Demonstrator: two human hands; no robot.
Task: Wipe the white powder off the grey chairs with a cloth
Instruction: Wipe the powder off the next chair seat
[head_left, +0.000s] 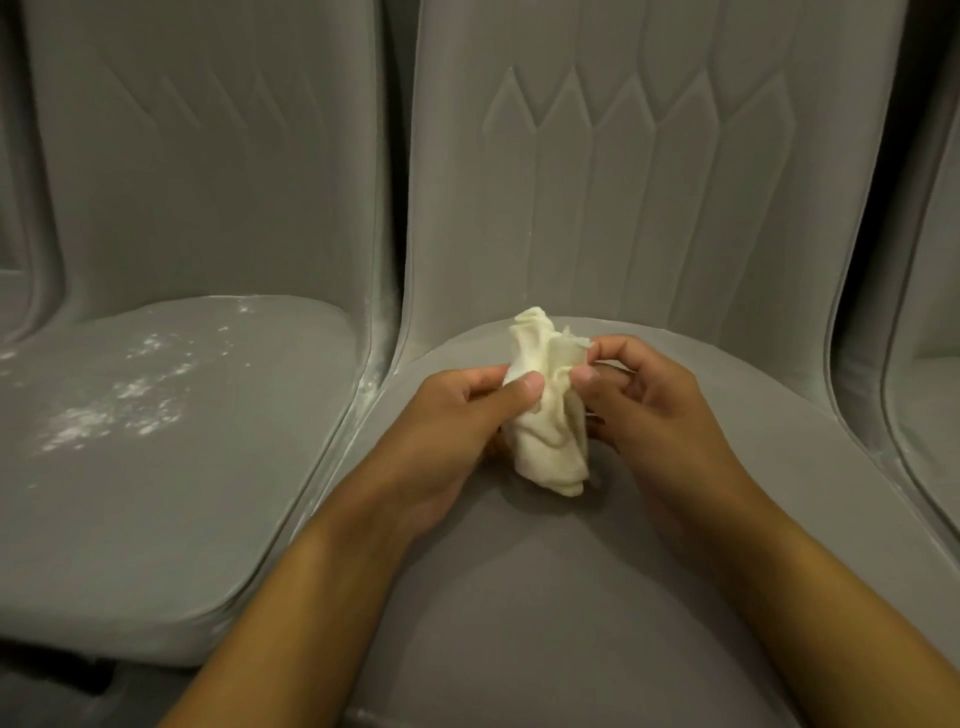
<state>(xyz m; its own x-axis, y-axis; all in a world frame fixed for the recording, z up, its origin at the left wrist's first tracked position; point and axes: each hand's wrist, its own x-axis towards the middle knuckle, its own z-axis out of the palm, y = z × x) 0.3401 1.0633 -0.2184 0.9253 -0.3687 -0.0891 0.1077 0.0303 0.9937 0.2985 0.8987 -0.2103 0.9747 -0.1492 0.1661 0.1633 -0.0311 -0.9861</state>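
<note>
A crumpled cream cloth (548, 421) hangs just above the seat of the middle grey chair (545, 597). My left hand (452, 431) grips its left side with thumb and fingers. Opposite it, my right hand (654, 405) pinches the cloth's upper right edge between thumb and forefinger. White powder (119, 400) lies in scattered patches on the seat of the left grey chair (171, 493). The middle chair's seat shows no powder patches around the cloth.
Thin lines of powder sit in the seam (371, 358) between the left and middle chairs. A third grey chair (930, 395) shows at the right edge. Tall padded backrests rise behind all the seats.
</note>
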